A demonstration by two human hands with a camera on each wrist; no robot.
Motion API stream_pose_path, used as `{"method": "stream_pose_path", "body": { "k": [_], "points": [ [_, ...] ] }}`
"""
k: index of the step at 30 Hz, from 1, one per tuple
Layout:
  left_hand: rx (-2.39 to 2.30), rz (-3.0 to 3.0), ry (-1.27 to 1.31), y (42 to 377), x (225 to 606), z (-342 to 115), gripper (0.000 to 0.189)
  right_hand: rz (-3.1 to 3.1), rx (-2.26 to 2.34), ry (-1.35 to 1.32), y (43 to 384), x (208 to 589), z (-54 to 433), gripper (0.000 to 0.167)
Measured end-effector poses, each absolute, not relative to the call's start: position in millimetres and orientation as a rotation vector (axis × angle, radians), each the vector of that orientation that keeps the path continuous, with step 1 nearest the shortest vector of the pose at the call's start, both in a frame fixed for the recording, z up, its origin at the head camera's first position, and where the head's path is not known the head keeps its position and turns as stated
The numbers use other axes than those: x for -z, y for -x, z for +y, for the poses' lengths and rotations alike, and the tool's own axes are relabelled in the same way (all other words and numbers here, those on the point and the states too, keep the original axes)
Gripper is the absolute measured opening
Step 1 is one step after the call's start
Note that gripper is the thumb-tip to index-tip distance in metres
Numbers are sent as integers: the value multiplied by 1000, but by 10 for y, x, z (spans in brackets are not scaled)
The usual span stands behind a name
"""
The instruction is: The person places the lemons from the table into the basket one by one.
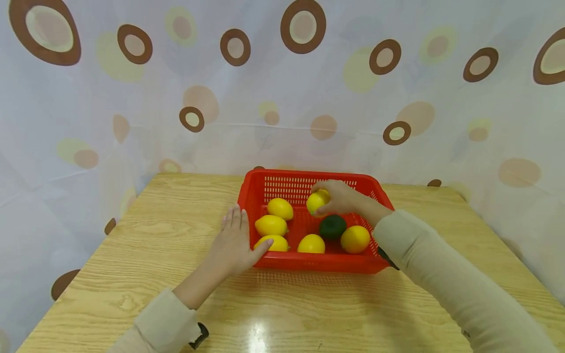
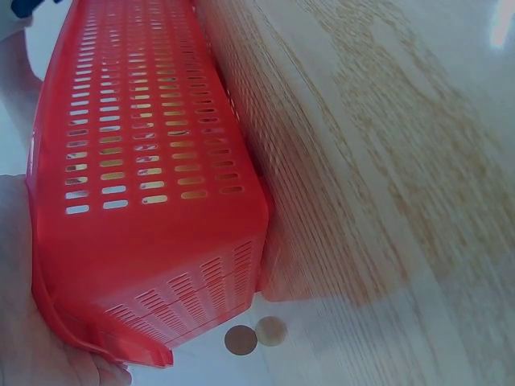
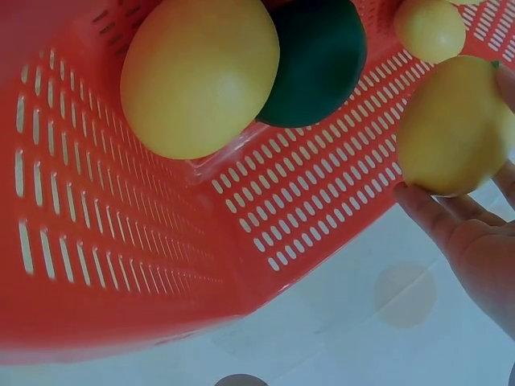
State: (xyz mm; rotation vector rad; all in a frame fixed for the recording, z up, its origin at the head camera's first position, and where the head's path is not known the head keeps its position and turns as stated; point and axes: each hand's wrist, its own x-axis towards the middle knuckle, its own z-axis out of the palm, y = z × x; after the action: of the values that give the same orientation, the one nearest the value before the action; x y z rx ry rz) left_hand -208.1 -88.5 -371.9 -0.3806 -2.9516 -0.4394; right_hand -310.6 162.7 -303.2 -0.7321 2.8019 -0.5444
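A red plastic basket [image 1: 318,262] with slotted walls stands on the table. My right hand [image 1: 342,197] grips a yellow lemon [image 1: 317,202] over the basket's far part; the right wrist view shows fingers and thumb around this lemon [image 3: 451,129]. My left hand [image 1: 231,247] lies along the basket's left rim, fingers straight and thumb over the near left corner. Inside, several lemons [image 1: 271,225] line the left side. Another lemon [image 1: 311,243] lies at the near wall. Toward the right are a dark green round fruit [image 1: 333,227] and a yellow lemon [image 1: 355,239].
The wooden table [image 1: 145,245] extends around the basket on both sides and in front. Behind it hangs a pale curtain [image 1: 265,142] with brown and yellow oval prints. Something dark, partly hidden by the right sleeve, shows at the basket's right near corner.
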Motion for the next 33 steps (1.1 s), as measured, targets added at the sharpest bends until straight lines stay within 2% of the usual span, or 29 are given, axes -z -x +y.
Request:
{"method": "stream_pose_path", "body": {
  "k": [14,22,33],
  "points": [
    [445,-2971,364,2091,3729,-884,92,2767,483,671,3074,3055,1557,58],
    [441,-2973,365,2091,3720,-886,92,2799,478,748,3082,3051,1556,41],
    [438,-2950,382,2091,3736,-893,92,2794,460,715,3043,3006,1590,43]
  ]
}}
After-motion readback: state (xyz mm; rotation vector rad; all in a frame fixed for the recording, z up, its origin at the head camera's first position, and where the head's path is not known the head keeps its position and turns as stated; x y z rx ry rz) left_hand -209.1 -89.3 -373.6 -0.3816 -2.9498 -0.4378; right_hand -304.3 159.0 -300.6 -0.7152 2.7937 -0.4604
